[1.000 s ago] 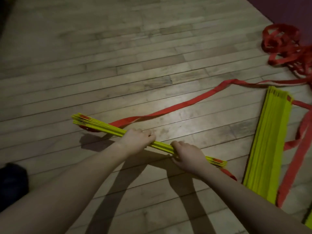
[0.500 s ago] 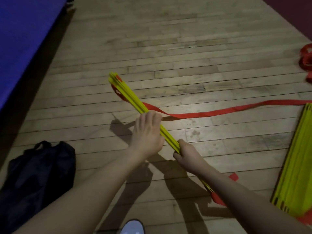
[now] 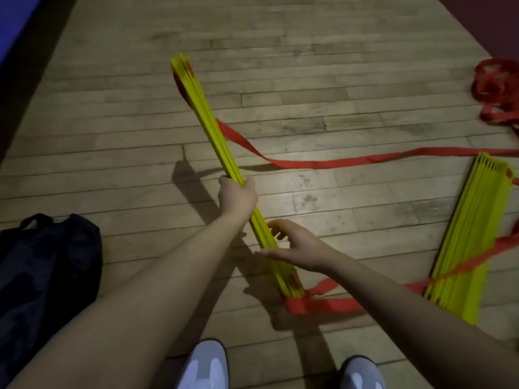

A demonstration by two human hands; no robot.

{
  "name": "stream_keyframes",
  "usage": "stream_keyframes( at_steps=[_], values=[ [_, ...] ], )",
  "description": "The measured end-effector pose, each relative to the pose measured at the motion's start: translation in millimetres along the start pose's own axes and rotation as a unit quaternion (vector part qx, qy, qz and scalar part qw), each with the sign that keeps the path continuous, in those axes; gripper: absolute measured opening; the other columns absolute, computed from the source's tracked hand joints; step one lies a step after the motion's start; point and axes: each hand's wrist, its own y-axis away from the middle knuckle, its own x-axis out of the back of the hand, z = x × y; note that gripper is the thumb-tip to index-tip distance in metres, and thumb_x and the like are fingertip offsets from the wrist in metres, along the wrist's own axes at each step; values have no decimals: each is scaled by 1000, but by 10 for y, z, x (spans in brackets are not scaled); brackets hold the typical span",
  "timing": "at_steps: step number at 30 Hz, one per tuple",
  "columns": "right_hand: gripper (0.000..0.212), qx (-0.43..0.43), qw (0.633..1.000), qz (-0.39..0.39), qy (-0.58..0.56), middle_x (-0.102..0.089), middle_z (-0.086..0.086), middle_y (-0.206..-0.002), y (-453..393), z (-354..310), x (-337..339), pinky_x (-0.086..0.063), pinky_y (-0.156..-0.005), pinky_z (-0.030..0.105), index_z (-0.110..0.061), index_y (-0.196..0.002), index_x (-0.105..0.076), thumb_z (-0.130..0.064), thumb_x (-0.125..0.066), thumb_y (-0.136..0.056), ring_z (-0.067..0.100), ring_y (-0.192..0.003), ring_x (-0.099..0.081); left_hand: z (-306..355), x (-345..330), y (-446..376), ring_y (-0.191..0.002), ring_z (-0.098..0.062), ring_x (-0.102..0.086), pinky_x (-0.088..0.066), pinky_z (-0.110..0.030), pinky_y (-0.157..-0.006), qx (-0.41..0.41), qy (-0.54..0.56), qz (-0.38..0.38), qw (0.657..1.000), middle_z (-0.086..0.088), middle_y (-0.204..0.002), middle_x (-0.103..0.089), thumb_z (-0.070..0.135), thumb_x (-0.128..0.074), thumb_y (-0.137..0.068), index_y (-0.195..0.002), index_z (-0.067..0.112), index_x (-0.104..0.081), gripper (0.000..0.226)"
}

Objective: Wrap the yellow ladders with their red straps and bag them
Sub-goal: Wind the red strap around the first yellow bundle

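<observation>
We noted left hand [image 3: 237, 195] gripped ladder bundle [image 3: 222, 148] mid-length, axis running away from us; right hand [image 3: 296, 245] open, just beside lower half.

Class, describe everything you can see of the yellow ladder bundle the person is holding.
The held ladder bundle is a stack of thin, flat yellow slats, plastic by the look, gathered into one long bar. It slants from its far end down to the wooden floor. The left hand grips its middle; the right hand is open beside it. A red strap trails from it.
</observation>
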Motion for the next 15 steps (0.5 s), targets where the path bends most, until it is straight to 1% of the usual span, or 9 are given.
stream_keyframes(
  at_steps=[3, 5, 7, 8, 10, 11, 12, 14, 15],
  values=[
    [59, -57, 998, -29, -23, -61, 0, -110, 212, 266, 45, -50, -83, 27, -17, -126, -54, -44, -75, -78, 14, -97, -59, -130, -103, -307, -96, -41, -65, -55, -55, -81, -8, -13, 1, 1000, -25, -113, -62, 40, -47, -74, -119, 0, -34, 61],
    [60, -90, 991, -103, -4, -62, -2, -108, 325, 398, 39, -51, -86, 30, -18, -124, -54, -44, -78, -75, 16, -97, -61, -58, -120, -347, -97, -40, -65, -54, -53, -83, -10, -20, 5, 1000, -24, -114, -62, 42, -47, -72, -126, 0, -34, 70],
    [57, -98, 978, -173, 70, -62, -2, -108, 398, 454, -47, -49, -89, 32, -19, -121, -55, -43, -79, -74, 17, -100, -59, 72, -93, -275, -89, -34, -68, -56, -48, -80, -1, -22, -3, 1000, -23, -109, -65, 35, -50, -85, -125, -2, -36, 56],
    [52, -87, 968, -195, 129, -62, -1, -109, 411, 464, -105, -44, -90, 31, -19, -118, -56, -42, -77, -77, 17, -102, -57, 119, -85, -251, -82, -31, -69, -58, -44, -76, 1, -22, -4, 1000, -22, -106, -65, 29, -50, -92, -124, -4, -37, 47],
    [36, -50, 953, -202, 220, -62, 3, -110, 413, 467, -188, -33, -89, 29, -16, -112, -60, -38, -68, -85, 19, -106, -51, 154, -81, -239, -70, -27, -67, -56, -34, -63, 5, -24, -5, 1000, -18, -104, -63, 22, -48, -96, -121, -5, -40, 38],
    [30, -46, 954, -193, 225, -63, 5, -109, 408, 478, -201, -33, -86, 28, -14, -109, -64, -35, -66, -87, 19, -106, -52, 152, -74, -221, -67, -25, -65, -54, -30, -59, 5, -30, -7, 1000, -18, -103, -61, 21, -48, -96, -121, -5, -41, 37],
    [26, -53, 962, -179, 201, -65, 7, -107, 398, 494, -178, -35, -84, 27, -12, -107, -68, -30, -65, -88, 20, -104, -55, 135, -74, -217, -64, -24, -64, -52, -30, -57, 3, -36, -8, 999, -18, -102, -61, 21, -48, -97, -122, -6, -41, 37],
    [21, -74, 971, -172, 145, -70, 8, -103, 396, 507, -80, -43, -81, 27, -11, -108, -72, -19, -64, -90, 19, -96, -61, 90, -50, -211, -62, -25, -61, -56, -37, -64, 2, -42, -9, 999, -23, -103, -64, 20, -49, -95, -123, -7, -40, 39],
    [21, -73, 969, -187, 147, -71, 7, -100, 405, 493, -40, -45, -78, 25, -12, -109, -72, -18, -61, -92, 16, -90, -63, 80, -37, -200, -61, -25, -60, -58, -42, -68, 5, -39, -10, 999, -26, -104, -64, 19, -49, -95, -121, -7, -41, 38]
  ],
)
